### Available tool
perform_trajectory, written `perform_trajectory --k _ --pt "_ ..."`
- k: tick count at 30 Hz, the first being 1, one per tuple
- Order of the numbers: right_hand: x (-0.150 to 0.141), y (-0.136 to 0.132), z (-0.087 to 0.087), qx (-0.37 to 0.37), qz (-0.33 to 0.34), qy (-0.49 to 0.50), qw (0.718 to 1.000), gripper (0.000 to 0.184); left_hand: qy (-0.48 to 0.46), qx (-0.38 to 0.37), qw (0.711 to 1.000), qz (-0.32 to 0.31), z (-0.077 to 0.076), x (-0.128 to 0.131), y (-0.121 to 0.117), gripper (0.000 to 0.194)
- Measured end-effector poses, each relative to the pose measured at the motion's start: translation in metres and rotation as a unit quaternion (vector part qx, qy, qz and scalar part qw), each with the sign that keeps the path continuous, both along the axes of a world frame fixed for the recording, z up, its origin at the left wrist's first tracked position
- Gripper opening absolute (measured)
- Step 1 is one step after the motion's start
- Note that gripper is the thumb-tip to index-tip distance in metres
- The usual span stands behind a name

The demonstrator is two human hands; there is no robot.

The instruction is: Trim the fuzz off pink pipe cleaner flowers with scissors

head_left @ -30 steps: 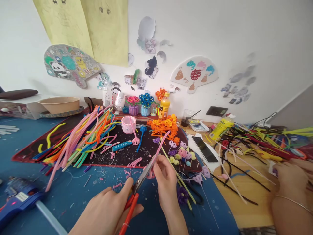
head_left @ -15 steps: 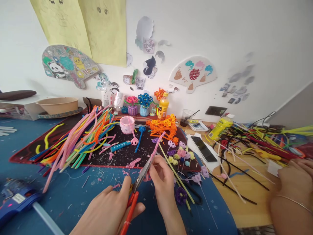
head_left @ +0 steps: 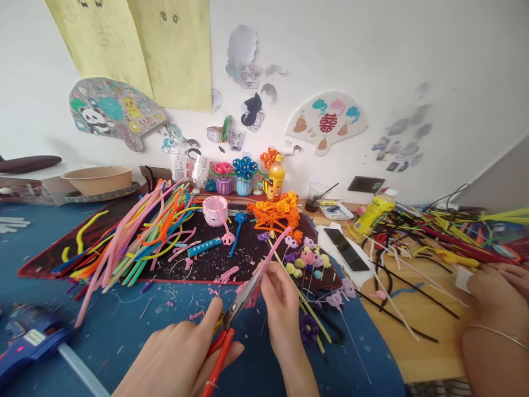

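Observation:
My left hand (head_left: 177, 347) is closed around red-handled scissors (head_left: 243, 296), with the blades pointing up and to the right. The blades lie against a pink pipe cleaner (head_left: 278, 245), and my right hand (head_left: 281, 311) pinches it just beside them. A looped pink piece (head_left: 251, 299) shows partly behind the blades. Pink scraps (head_left: 227, 274) are scattered on the dark mat ahead of my hands. Beyond them stands a pink cup-shaped pot (head_left: 215, 212) with a pink flower stem leaning in it. Purple and yellow pipe cleaner flowers (head_left: 308, 256) lie to the right of my right hand.
A bundle of coloured pipe cleaners (head_left: 119, 242) covers the mat's left side. A blue glue gun (head_left: 35, 342) lies at lower left. Orange flowers (head_left: 276, 212), a phone (head_left: 346, 250) and a yellow bottle (head_left: 375, 212) are farther right. Another person's hands (head_left: 496, 298) are at the right edge.
The scissors and pink pipe cleaner have stayed almost in place in my hands. My right hand has shifted slightly right, and the view has turned a little.

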State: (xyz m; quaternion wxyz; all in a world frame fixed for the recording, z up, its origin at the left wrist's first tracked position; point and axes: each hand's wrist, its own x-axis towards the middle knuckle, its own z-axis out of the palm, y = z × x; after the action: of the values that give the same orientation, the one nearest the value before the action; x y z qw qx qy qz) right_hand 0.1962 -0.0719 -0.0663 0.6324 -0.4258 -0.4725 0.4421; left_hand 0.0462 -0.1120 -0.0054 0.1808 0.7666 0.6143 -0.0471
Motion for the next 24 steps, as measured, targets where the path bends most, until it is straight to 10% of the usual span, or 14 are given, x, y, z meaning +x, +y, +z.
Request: perform_trajectory --k 24 --pt "0.000 -0.001 -0.003 0.018 -0.014 0.052 0.998 0.014 0.027 -0.023 0.999 0.003 -0.005 0.017 -0.004 0.030"
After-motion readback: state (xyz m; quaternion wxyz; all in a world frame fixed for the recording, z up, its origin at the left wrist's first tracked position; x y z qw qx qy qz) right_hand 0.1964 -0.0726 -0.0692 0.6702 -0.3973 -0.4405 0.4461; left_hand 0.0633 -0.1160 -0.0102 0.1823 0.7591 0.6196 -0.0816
